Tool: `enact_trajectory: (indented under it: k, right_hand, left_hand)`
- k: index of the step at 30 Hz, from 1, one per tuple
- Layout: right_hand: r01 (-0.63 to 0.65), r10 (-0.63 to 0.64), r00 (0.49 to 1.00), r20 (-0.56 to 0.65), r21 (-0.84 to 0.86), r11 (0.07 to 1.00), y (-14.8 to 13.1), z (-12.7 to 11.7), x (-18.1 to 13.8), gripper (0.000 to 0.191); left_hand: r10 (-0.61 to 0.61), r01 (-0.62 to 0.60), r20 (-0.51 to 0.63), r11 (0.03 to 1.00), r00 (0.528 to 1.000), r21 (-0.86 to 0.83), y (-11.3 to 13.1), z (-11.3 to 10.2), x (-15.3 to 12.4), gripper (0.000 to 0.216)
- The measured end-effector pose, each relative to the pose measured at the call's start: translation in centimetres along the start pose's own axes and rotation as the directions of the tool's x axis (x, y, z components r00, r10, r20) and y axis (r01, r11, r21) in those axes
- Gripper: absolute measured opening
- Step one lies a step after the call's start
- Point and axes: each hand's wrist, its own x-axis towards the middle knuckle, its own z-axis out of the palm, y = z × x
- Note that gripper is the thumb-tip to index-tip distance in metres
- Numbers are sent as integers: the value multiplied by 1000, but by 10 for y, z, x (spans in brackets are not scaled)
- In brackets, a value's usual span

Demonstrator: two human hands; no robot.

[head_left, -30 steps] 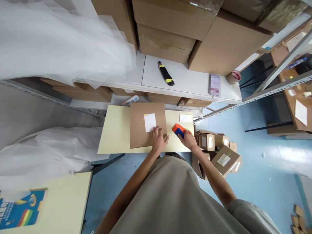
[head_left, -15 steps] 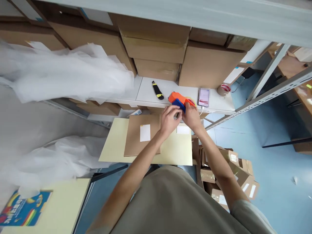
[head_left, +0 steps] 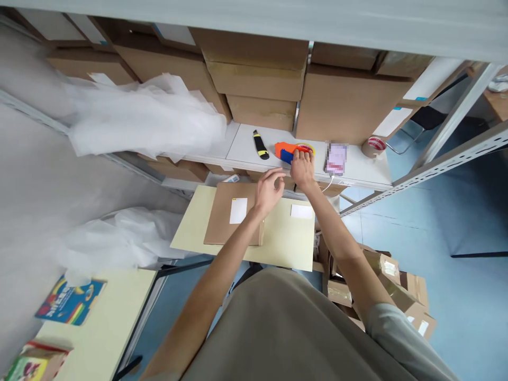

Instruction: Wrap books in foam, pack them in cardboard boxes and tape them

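On the white shelf (head_left: 243,146), an orange and blue tape dispenser (head_left: 283,150) lies with a roll of yellowish tape at its right end. My right hand (head_left: 302,168) has its fingers wrapped over the dispenser's handle side. To the left and nearer me, my left hand (head_left: 270,190) hangs in the air with curved, parted fingers and nothing in them. Below it, a flat cardboard box (head_left: 220,214) with a white label (head_left: 238,210) rests on the pale yellow table (head_left: 288,246). A black and yellow box cutter (head_left: 260,145) lies left of the dispenser.
A phone (head_left: 336,159) on a cable and a tape roll (head_left: 374,147) occupy the shelf's right side. White foam wrap (head_left: 146,116) spills over its left. Cardboard boxes (head_left: 349,106) line the back. More boxes (head_left: 408,291) are piled on the floor at right.
My right hand has moved the tape dispenser slightly back onto the shelf. My left hand has come away from it, toward me, and its fingers have parted.
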Motion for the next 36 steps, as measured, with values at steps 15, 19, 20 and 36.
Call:
enact_trajectory:
  k: [15,19,20,36]
  right_hand:
    - [-319,-17,832,555,503,803,-13,174,-296,51]
    - [-531,-13,641,768,456,714,-30,204,-341,54]
    - [-554,-24,620,784,459,695,-34,208,-346,55]
    - [-604,0,681,732,562,565,-71,245,-332,68]
  left_hand:
    - [-467,425,186,876,864,227,-100,-34,-269,48]
    - [-471,399,285,874,835,278,-102,-30,-288,55]
    - [-471,391,305,874,828,289,-103,-29,-290,56]
    - [-485,359,352,859,800,366,-98,-19,-299,75]
